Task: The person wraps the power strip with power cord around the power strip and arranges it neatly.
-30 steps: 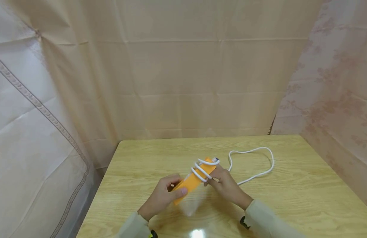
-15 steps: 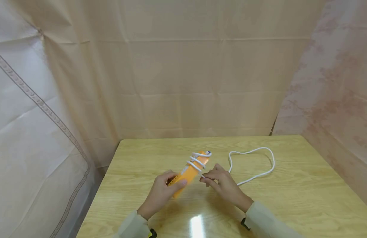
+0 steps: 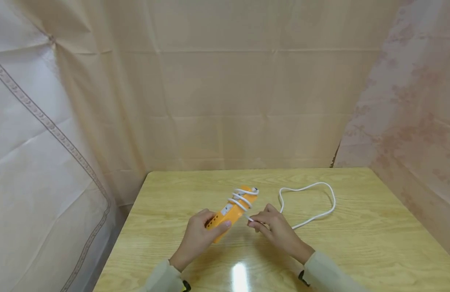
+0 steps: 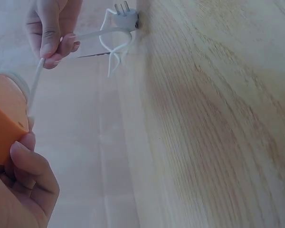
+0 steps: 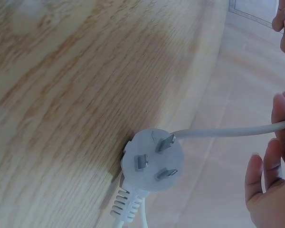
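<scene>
An orange power strip (image 3: 230,217) is held up over the table by my left hand (image 3: 195,239), thumb on its near side and fingers behind. Its white cord (image 3: 240,201) winds in several turns around the far half. To the right, my right hand (image 3: 277,231) pinches the cord between thumb and fingers, a short way off the strip. In the left wrist view that stretch of cord (image 4: 36,85) runs straight from strip to fingertips. Beyond the right hand hangs or lies a white three-pin plug (image 5: 153,159), its prongs plain in the right wrist view.
The rest of the cord (image 3: 332,194) lies in a wide loop on the wooden table (image 3: 374,243), right of the hands. A beige cloth (image 3: 225,89) hangs behind the table, with patterned cloths at both sides.
My right hand has come away from the strip's far end, drawing cord down and out. The strip has shifted slightly left and turned, showing its socket face. The loop stays nearly put.
</scene>
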Available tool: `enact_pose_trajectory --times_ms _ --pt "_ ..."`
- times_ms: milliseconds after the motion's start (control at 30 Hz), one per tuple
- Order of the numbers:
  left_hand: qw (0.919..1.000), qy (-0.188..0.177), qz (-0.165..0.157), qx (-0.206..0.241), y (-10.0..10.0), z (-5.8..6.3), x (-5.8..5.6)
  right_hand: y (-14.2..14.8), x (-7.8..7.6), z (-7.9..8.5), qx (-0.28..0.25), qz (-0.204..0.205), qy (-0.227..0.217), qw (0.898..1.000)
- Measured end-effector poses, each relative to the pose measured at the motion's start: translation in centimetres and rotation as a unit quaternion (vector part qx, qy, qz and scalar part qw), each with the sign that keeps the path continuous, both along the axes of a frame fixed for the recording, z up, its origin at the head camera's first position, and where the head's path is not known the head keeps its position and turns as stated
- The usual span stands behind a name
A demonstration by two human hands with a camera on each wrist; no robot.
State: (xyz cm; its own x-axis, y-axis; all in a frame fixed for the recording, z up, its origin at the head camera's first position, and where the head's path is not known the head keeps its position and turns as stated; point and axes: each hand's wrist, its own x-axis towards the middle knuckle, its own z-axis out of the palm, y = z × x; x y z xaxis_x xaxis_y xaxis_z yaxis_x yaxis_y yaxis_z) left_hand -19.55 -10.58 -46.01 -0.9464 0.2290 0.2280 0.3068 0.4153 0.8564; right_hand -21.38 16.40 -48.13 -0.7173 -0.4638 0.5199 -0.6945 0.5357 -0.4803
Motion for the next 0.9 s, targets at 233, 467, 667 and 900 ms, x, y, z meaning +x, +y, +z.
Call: enact_pose_trajectory --times_ms 233,467,667,900 --pt "0.9991 0.009 0.042 -0.003 -0.7 0.1 -0.4 0.3 0.1 -0.3 -0.003 -0.013 -0.004 1.000" --pt "0.9954 0.045 0.068 -0.051 -0.8 0.0 -0.5 0.4 0.2 -0.2 0.011 -0.015 0.002 1.000" --pt "0.9888 0.077 0.088 -0.092 -0.7 0.0 -0.3 0.5 0.4 -0.1 0.022 -0.013 -0.011 1.000" --pt "0.9820 0.077 0.128 -0.116 -2.0 0.1 -0.9 1.5 0.9 -0.3 0.027 -0.025 -0.009 0.999"
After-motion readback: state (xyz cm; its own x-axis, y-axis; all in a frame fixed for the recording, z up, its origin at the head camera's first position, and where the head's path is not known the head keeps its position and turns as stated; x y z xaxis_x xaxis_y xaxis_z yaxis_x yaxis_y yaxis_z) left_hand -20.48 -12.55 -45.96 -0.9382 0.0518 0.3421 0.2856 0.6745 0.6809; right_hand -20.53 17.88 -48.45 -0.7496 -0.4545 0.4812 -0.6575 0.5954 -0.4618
